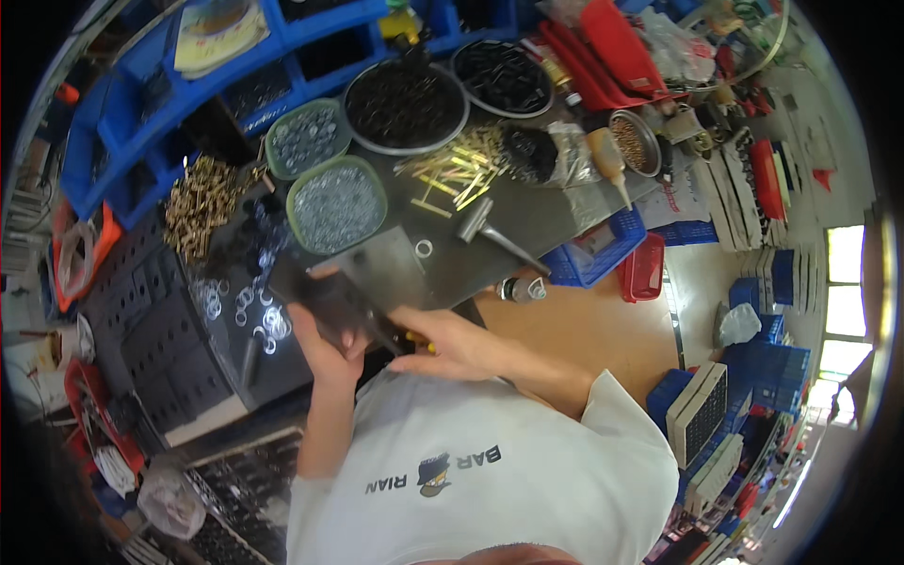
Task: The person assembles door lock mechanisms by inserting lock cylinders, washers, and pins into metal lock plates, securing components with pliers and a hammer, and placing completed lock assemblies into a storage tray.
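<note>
My left hand (328,356) is closed around a dark, flat rectangular plate (315,297), held tilted above the front of the workbench. Close beside it, my right hand (454,345) grips a tool with yellow-and-black handles (414,339). The tool's dark end reaches toward the plate's right edge; whether they touch is blurred. Left of the plate lie several shiny metal rings (275,323), and one lone ring (424,249) rests to its right. A hammer (508,247) lies farther right, its head pointing away from me.
Two green tubs (301,240) of small parts stand behind the plate. Beyond them are round trays (403,149) of dark pieces and blue bins (122,151). Brass-coloured parts (202,202) are heaped at left, yellowish strips (457,179) at right. A blue basket (593,259) sits by the right edge.
</note>
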Demonstrator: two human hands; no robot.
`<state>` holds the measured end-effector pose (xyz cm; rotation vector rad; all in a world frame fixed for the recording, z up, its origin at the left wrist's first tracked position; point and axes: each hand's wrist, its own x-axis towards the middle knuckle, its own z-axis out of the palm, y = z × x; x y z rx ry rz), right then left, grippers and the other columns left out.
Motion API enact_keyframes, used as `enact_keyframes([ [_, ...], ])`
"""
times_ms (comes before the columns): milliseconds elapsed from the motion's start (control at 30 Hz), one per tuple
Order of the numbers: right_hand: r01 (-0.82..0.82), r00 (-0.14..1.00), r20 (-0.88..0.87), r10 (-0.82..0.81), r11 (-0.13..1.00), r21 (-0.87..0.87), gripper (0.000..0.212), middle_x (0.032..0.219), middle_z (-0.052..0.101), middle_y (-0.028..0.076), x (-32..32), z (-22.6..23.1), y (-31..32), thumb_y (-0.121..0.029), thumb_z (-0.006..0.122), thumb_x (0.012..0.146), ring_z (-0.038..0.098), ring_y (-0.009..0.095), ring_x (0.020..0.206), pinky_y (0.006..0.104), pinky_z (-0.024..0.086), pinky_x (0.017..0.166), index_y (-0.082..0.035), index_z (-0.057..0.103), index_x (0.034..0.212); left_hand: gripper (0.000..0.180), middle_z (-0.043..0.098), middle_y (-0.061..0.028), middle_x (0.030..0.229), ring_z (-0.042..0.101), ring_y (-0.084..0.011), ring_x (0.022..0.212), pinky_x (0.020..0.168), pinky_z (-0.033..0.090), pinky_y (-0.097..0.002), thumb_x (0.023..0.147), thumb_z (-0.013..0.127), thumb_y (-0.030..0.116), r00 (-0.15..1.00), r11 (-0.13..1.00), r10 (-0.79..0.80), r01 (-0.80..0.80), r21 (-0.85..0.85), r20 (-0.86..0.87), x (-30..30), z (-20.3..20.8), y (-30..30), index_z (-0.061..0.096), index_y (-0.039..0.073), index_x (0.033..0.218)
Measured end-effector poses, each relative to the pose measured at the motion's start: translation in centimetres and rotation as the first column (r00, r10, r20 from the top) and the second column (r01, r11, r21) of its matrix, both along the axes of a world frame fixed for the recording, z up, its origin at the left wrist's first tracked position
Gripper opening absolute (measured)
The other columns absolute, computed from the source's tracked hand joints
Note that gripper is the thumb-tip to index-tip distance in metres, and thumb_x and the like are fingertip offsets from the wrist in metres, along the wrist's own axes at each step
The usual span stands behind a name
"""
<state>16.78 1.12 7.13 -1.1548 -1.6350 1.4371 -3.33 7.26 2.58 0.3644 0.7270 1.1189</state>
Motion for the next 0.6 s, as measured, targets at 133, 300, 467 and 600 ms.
enact_keyframes([
  [133, 0.020, 0.885, 0.422, -0.198, 0.921, 0.390, 0.049, 0.112, 0.066, 0.015, 2.5, -0.7, 1.6, -0.020, 0.081, 0.093, 0.070, 0.039, 0.097, 0.0481, 0.057, 0.075, -0.002, 0.059, 0.133, 0.088, 0.027, 0.0077, 0.050, 0.022, -0.0050, 0.036, 0.039, 0.017, -0.0251, 0.104, 0.035, 0.085, 0.932, 0.955, -0.294, 0.275, 0.112, 0.213, 0.7, 0.8, 0.4, 0.063, 0.002, 0.121],
  [300, -0.012, 0.928, 0.350, -0.124, 0.932, 0.362, 0.053, 0.112, 0.068, 0.013, 3.7, 1.1, 1.9, -0.030, 0.082, 0.095, 0.071, 0.036, 0.094, 0.0445, 0.057, 0.074, -0.002, 0.061, 0.135, 0.088, 0.035, 0.0071, 0.054, 0.024, -0.0046, 0.038, 0.039, 0.018, -0.0248, 0.105, 0.036, 0.083, 0.874, 0.906, -0.416, 0.374, 0.200, 0.251, 0.7, 2.7, 2.1, 0.063, 0.002, 0.121],
  [467, 0.087, 0.980, 0.181, -0.088, 0.996, 0.015, 0.048, 0.107, 0.075, 0.015, 1.0, 1.3, 0.6, -0.036, 0.087, 0.093, 0.072, 0.031, 0.081, 0.0406, 0.056, 0.073, 0.001, 0.069, 0.117, 0.079, 0.063, 0.0037, 0.085, 0.034, -0.0005, 0.048, 0.041, 0.020, -0.0199, 0.107, 0.043, 0.077, 0.967, 0.991, 0.050, -0.016, 0.135, -0.250, 1.9, 0.5, 0.9, 0.066, 0.003, 0.124],
  [600, 0.205, 0.956, 0.217, -0.197, 0.978, -0.019, 0.041, 0.089, 0.074, 0.014, 0.0, 1.4, 0.4, -0.035, 0.090, 0.090, 0.072, 0.029, 0.076, 0.0401, 0.056, 0.071, 0.000, 0.071, 0.101, 0.073, 0.069, 0.0031, 0.098, 0.042, 0.0003, 0.054, 0.043, 0.021, -0.0181, 0.107, 0.047, 0.075, 0.968, 0.984, 0.093, -0.054, 0.171, -0.231, 0.7, -0.6, 0.0, 0.067, 0.007, 0.127],
])
